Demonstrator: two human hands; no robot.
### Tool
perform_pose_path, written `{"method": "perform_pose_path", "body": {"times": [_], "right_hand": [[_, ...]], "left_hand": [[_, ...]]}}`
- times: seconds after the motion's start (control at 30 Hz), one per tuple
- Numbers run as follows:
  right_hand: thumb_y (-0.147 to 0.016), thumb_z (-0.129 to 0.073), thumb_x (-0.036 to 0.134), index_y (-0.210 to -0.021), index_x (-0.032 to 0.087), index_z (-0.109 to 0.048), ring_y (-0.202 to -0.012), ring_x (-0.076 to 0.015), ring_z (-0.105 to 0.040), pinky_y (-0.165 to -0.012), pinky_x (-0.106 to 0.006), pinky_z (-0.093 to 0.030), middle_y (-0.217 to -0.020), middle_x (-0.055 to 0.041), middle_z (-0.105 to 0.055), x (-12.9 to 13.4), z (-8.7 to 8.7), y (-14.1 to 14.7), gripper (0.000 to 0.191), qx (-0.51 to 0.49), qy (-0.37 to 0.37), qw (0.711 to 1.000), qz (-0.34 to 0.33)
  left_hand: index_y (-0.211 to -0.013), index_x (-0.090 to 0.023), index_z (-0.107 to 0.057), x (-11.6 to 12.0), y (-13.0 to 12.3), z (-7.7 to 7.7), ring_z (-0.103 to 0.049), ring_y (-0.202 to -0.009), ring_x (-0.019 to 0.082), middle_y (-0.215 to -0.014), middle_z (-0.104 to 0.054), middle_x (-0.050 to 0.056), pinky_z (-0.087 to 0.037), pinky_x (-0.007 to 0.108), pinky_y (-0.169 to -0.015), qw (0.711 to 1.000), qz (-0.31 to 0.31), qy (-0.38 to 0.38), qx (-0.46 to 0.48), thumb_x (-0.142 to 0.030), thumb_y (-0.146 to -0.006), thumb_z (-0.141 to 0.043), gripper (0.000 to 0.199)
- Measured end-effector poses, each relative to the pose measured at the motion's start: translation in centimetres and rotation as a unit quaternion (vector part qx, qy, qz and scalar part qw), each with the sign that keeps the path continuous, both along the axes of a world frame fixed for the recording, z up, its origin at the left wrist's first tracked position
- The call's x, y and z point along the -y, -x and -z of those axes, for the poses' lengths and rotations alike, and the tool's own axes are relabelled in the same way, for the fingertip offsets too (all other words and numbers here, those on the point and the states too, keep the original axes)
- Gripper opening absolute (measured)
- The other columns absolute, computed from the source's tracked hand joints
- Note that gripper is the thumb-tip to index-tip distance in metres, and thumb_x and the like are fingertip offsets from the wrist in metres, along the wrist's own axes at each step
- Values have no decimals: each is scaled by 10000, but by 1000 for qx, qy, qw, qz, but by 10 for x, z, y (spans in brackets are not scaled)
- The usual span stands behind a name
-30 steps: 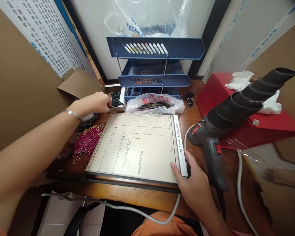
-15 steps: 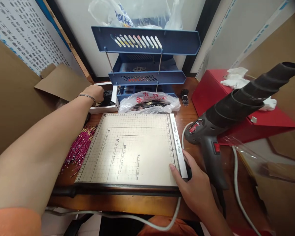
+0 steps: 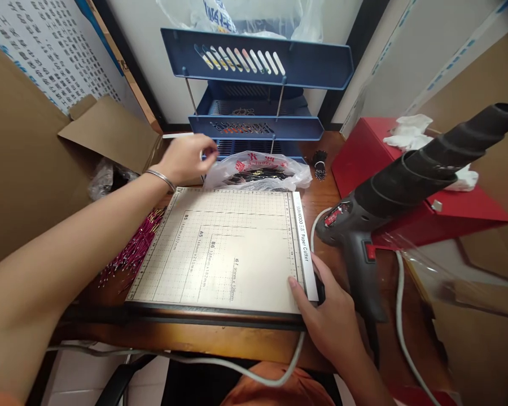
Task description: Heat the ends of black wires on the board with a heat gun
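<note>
My left hand hovers above the back left corner of the paper cutter, over the white box. Its thumb and fingers curl together in a pinch, and whatever they hold, if anything, is too small to make out. At the cutter's right edge, my right hand grips the board, thumb on top and fingers down the side. Magenta wires lie in a pile left of the cutter, partly behind my left forearm. Behind the board, a clear plastic bag holds dark wires.
A blue tiered tray stands at the back. To the right are a black heat gun, a red box and a grey cable. A tied black wire bundle lies near the tray. An open cardboard box stands left.
My left hand has come out of the white box of black wires and moved right, now pinched over the box's right side. My right hand keeps its grip on the cutter. The view has shifted slightly.
</note>
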State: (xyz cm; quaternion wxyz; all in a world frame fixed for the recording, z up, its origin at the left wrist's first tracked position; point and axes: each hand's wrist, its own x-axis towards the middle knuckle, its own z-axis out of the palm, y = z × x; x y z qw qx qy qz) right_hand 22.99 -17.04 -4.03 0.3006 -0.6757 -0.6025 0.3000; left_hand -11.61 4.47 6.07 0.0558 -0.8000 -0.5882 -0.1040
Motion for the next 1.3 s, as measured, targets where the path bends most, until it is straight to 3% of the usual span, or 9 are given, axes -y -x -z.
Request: {"method": "perform_pose_path", "body": {"times": [0.1, 0.23, 0.37, 0.57, 0.77, 0.97, 1.1, 1.3], "right_hand": [[-945, -623, 616, -1513, 129, -642, -1298, -369, -773, -1165, -565, -621, -1396, -191, -779, 0, 3, -2, 748, 2, -10, 1000, -12], [-953, -624, 603, -1517, 129, -641, -1309, -366, -767, -1172, -568, -615, -1416, -188, -770, 0, 6, -3, 737, 3, -19, 1000, -15], [-949, -624, 604, -1508, 129, -650, -1314, -371, -764, -1171, -573, -617, -1424, -185, -767, 0, 5, -2, 735, -2, -25, 1000, -16], [-940, -623, 605, -1494, 119, -658, -1291, -387, -774, -1143, -606, -630, -1402, -187, -777, 0, 4, -1, 738, -6, -29, 1000, -9], [-983, -642, 556, -1523, 162, -638, -1302, -342, -774, -1162, -547, -632, -1431, -153, -770, 1, 7, -4, 668, 1, -33, 999, -31], [-992, -650, 549, -1535, 156, -630, -1303, -339, -774, -1151, -528, -640, -1430, -159, -770, 1, 12, -6, 670, 5, -44, 999, -32], [-998, -650, 560, -1551, 160, -615, -1313, -332, -769, -1160, -523, -634, -1451, -157, -759, 0, 14, -7, 683, 6, -38, 999, -37], [-996, -657, 541, -1533, 172, -626, -1297, -327, -776, -1147, -514, -641, -1437, -156, -767, 1, 13, -6, 652, -3, -43, 998, -34]], "left_hand": [[-1218, -146, -810, -16, -40, 21, -728, -1089, 254, -1182, -823, 87, -526, 348, -976, 997, 58, 42, -11, -260, -1039, -563, 325], [-1325, -216, -802, -41, -82, 46, -741, -1176, 290, -1335, -792, 105, -571, 388, -953, 994, 78, 74, -33, -161, -1011, -555, 403], [-1370, -286, -797, -55, -100, 57, -700, -1282, 309, -1422, -761, 78, -569, 404, -1039, 994, 59, 78, -51, -235, -1027, -581, 409], [-1313, -248, -828, -65, -115, 65, -721, -1223, 315, -1345, -788, 96, -564, 405, -1054, 994, 10, 102, -45, -334, -1033, -600, 371], [-1260, -260, -836, -67, -113, 66, -720, -1235, 316, -1368, -777, 81, -563, 405, -1057, 994, 10, 108, -21, -288, -987, -637, 339], [-1264, -212, -834, -52, -79, 49, -735, -1161, 292, -1267, -813, 97, -558, 358, -985, 990, 10, 135, -27, -222, -915, -649, 395], [-1287, -258, -833, -46, -65, 44, -746, -1099, 257, -1222, -837, 40, -543, 302, -923, 980, 31, 193, -34, -297, -861, -692, 450], [-1253, -284, -836, -46, -75, 48, -750, -1067, 256, -1180, -850, 35, -541, 312, -877, 978, 41, 204, -26, -401, -875, -704, 418]]}}
